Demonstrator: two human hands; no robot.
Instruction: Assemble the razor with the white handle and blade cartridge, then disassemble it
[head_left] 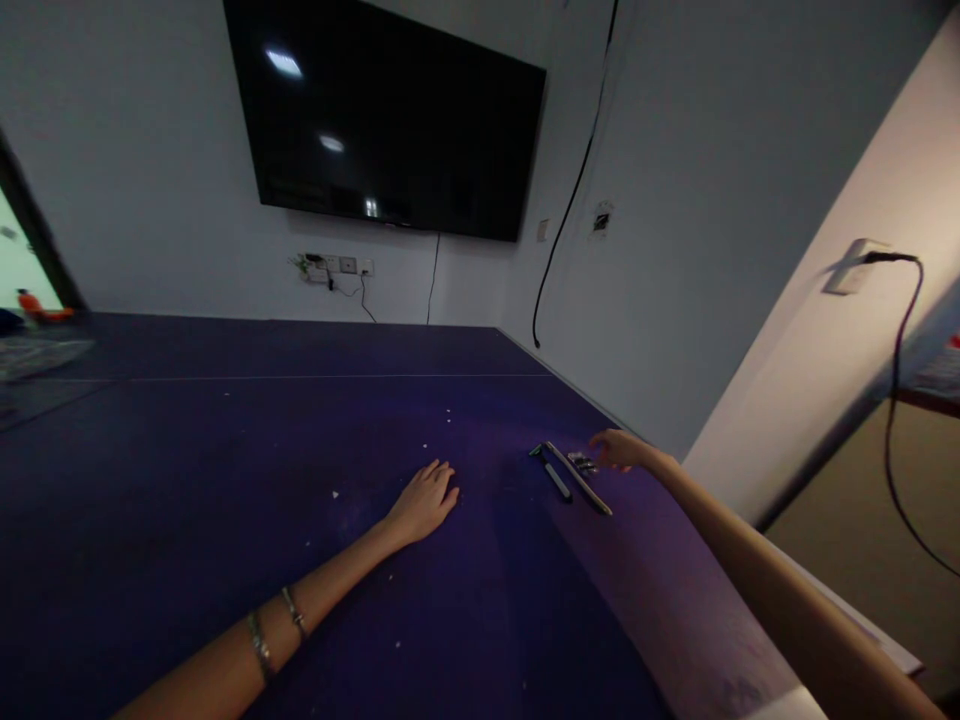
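My left hand (424,502) lies flat on the purple tabletop (345,590), fingers stretched out, holding nothing. Farther right, my right hand (619,449) hovers beside a small cluster of shiny metallic pieces (582,463), its fingers bent down but apart; nothing shows in them. Left of that cluster a long, thin, slightly curved pale strip (581,482) rests on the table. Beside the strip is a slim razor-like tool (556,480) with a grey and black handle and a green-tipped head. The small pieces are too tiny to name.
Small white scraps (335,495) dot the tabletop. A wall-mounted television (390,120) hangs beyond it, above several sockets (347,265). A black cable (574,200) dangles down to the table's right edge. Another plugged-in cord (896,380) hangs at far right.
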